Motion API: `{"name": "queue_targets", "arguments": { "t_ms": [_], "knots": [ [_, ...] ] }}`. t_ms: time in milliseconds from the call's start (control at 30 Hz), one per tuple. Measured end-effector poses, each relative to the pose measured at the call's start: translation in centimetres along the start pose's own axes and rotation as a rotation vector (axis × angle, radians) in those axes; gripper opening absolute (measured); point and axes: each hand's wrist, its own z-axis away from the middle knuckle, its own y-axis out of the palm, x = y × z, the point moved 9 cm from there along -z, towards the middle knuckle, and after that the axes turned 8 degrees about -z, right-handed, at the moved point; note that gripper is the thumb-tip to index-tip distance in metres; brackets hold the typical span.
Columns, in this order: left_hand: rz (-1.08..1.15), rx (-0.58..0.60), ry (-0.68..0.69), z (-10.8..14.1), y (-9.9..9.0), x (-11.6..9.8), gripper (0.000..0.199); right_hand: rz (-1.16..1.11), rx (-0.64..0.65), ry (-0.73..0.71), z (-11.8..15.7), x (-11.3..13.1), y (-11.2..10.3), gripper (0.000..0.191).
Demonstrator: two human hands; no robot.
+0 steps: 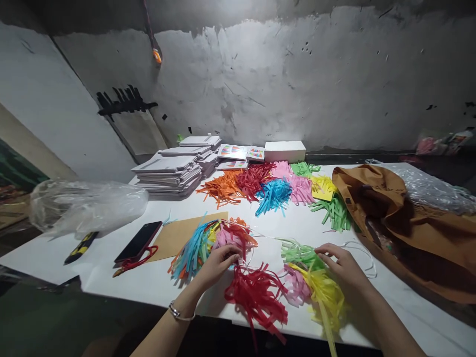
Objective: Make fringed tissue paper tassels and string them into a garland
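Observation:
A paper tassel garland on thin white string [273, 238] lies across the near side of the table. My left hand [219, 263] is closed, its fingertips pinched by the string above a red tassel [258, 295]. Beside it lies a bunch of blue, pink and orange tassels [193, 248]. The fingers of my right hand [338, 260] are closed on the edge of a light green tassel [301, 253]. Below that hang a yellow tassel [327, 295] and a pink tassel [297, 285]. The exact spot under my left fingertips is hard to make out.
Loose fringed paper piles [275, 193] lie at mid-table, before stacked white packets [169, 171] and a white box [285, 150]. To the left are a phone [139, 241], a yellow-black cutter [82, 247] and clear plastic [92, 203]. Brown cloth [409, 223] covers the right side.

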Motion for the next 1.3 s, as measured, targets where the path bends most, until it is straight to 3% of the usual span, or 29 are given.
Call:
{"name": "queue_targets", "arguments": {
  "t_ms": [100, 267, 333, 467, 633, 700, 833, 933, 1000, 1133, 1300],
  "knots": [
    [0.01, -0.021, -0.03, 0.2, 0.2, 0.5, 0.028, 0.05, 0.109, -0.094, -1.0, 1.8, 2.5, 0.027],
    [0.054, -0.048, -0.092, 1.0, 0.5, 1.5, 0.046, 0.177, 0.294, -0.179, -2.2, 3.0, 6.6, 0.052],
    [0.068, -0.057, -0.105, 1.3, 0.5, 1.8, 0.052, 0.246, 0.31, -0.174, -2.4, 2.8, 7.3, 0.048],
    [0.048, -0.072, -0.082, 2.1, 0.6, 1.8, 0.051, 0.348, 0.292, -0.154, -2.5, 2.0, 7.0, 0.026],
    [-0.067, -0.108, 0.011, 3.7, 0.5, 0.0, 0.04, 0.393, 0.201, -0.156, -2.3, 0.0, 3.9, 0.031],
    [-0.13, -0.198, 0.003, 3.8, -1.3, 0.1, 0.036, 0.407, 0.141, -0.156, -2.4, -1.1, 2.4, 0.032],
    [-0.262, -0.462, -0.152, 2.2, -8.6, 3.4, 0.032, 0.42, 0.001, -0.248, -2.4, -1.0, 0.6, 0.034],
    [-0.329, -0.502, -0.246, -0.3, -12.9, 6.3, 0.029, 0.412, -0.029, -0.347, -2.1, 1.2, 1.7, 0.034],
    [-0.346, -0.464, -0.257, -2.0, -14.0, 7.4, 0.03, 0.389, -0.021, -0.37, -1.8, 2.8, 3.0, 0.033],
    [-0.363, -0.421, -0.146, -2.8, -13.3, 6.1, 0.025, 0.325, 0.052, -0.391, -0.8, 5.0, 5.8, 0.031],
    [-0.411, -0.584, 0.097, 1.7, -10.7, 2.0, 0.023, 0.18, 0.17, -0.292, -0.4, 6.5, 8.2, 0.03]
  ]
}}
